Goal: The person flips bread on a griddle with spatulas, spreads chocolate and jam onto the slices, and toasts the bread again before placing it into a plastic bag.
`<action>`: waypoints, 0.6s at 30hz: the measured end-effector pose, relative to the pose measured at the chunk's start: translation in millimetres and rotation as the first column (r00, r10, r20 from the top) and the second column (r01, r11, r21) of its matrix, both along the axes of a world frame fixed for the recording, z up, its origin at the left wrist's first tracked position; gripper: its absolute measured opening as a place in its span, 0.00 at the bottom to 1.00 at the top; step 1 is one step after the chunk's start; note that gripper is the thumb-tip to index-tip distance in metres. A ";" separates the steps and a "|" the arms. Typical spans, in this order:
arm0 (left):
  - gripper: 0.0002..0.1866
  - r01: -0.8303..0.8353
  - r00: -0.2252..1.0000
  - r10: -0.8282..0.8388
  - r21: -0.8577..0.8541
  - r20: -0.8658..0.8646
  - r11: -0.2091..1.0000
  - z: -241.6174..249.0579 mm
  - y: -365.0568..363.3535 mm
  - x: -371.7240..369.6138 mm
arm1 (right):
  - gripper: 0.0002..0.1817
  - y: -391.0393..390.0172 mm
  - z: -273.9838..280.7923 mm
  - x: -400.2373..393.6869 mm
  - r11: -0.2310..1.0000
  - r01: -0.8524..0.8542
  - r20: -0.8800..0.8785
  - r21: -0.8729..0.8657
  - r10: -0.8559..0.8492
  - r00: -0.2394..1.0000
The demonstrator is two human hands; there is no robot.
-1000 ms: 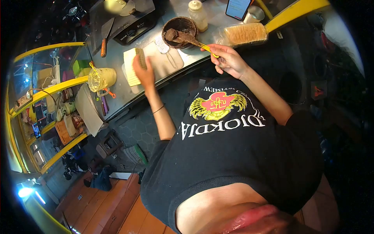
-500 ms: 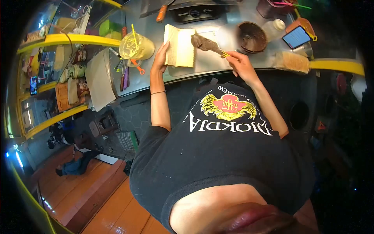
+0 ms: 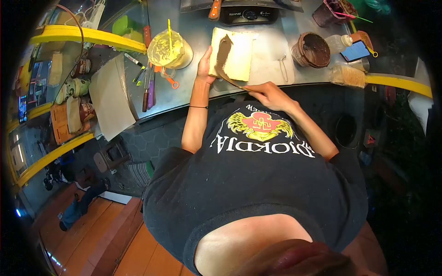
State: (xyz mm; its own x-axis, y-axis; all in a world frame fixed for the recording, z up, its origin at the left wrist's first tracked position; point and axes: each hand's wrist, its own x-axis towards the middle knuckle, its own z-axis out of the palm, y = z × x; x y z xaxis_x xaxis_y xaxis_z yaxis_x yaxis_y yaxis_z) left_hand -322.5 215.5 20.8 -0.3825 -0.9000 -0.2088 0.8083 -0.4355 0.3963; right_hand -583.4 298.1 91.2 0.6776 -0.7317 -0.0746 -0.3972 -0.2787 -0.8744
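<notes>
My left hand [image 3: 205,67] grips the left edge of a pale yellow opened piece of bread [image 3: 241,56] over the counter. In my right hand [image 3: 270,97] is the handle of a spreading knife [image 3: 235,84], its blade coated with brown spread and laid along the left half of the bread. A brown smear [image 3: 224,48] shows there, while the right half looks plain. A tub of dark brown spread [image 3: 301,51] stands to the right, its inner wall smeared. To the left, a tub of yellow spread [image 3: 177,55] holds a yellow-handled tool.
A stove [image 3: 248,15] with an orange-handled tool [image 3: 215,10] is at the back. Knives and pens [image 3: 146,85] lie left by a paper sheet [image 3: 113,96]. Right are tongs [image 3: 283,69], a phone [image 3: 356,51] and packaged bread [image 3: 346,76]. A person [image 3: 83,204] is lower left.
My right hand has brought the loaded spreading knife left onto the bread, and a brown smear now shows on its left half. The view has shifted slightly.
</notes>
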 end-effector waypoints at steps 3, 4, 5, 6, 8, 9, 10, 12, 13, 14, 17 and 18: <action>0.25 -0.036 0.996 0.035 0.015 0.086 0.999 0.2 8.2 -0.4 | 0.16 -23.2 -8.2 -30.6 0.957 0.277 0.128 0.085 -0.286 0.950; 0.25 -0.064 0.993 0.062 0.014 0.104 0.998 -0.4 8.1 -1.5 | 0.17 -40.1 -7.8 -34.9 0.938 0.344 0.136 0.045 -0.347 0.928; 0.25 -0.092 0.988 0.090 0.015 0.122 0.996 -1.1 9.1 -2.6 | 0.17 -58.2 -9.2 -37.5 0.912 0.409 0.146 0.007 -0.406 0.902; 0.24 -0.066 0.992 0.064 0.011 0.112 0.998 2.2 11.3 -2.3 | 0.17 -78.4 -17.6 -35.3 0.911 0.408 0.181 -0.062 -0.392 0.902; 0.24 -0.040 0.993 0.038 0.014 0.109 0.999 1.9 12.1 -0.7 | 0.17 -102.8 -20.6 -28.6 0.902 0.412 0.215 -0.127 -0.381 0.899; 0.24 -0.021 0.995 0.020 0.008 0.102 1.000 2.2 10.3 -0.7 | 0.18 -112.2 -11.9 -27.0 0.969 0.245 0.149 -0.029 -0.238 0.960; 0.24 -0.021 0.995 0.020 0.010 0.103 1.000 2.3 9.7 -0.2 | 0.18 -116.5 -5.3 -26.7 0.994 0.071 0.098 0.081 -0.079 0.992; 0.24 0.021 0.999 -0.021 -0.010 0.041 1.000 3.1 8.9 0.7 | 0.18 -118.7 1.5 -27.9 0.992 -0.004 0.094 0.127 -0.008 0.996; 0.24 0.019 0.999 -0.019 -0.004 0.046 1.000 3.3 11.4 0.5 | 0.17 -116.3 2.2 -28.0 0.982 -0.072 0.095 0.174 0.056 0.994; 0.24 -0.003 0.998 0.002 0.012 0.060 1.000 3.9 11.2 0.7 | 0.17 -113.9 -1.0 -27.5 0.975 -0.134 0.117 0.176 0.115 0.986; 0.24 -0.046 0.995 0.043 0.037 0.089 0.998 7.8 8.5 -0.5 | 0.17 -102.7 -11.5 -25.1 0.984 -0.137 0.175 0.117 0.115 0.978; 0.24 -0.032 0.997 0.032 0.000 0.072 1.000 9.4 8.4 -0.4 | 0.17 -106.6 -12.5 -29.3 0.983 -0.139 0.177 0.117 0.117 0.977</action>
State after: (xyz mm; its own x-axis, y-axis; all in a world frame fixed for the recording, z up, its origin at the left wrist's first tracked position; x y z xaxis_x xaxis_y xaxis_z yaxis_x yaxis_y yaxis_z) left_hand -322.9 223.8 30.2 -0.3379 -0.9112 -0.2357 0.7911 -0.4107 0.4534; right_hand -612.7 191.5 78.7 0.7760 -0.6296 -0.0386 -0.2094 -0.1994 -0.9573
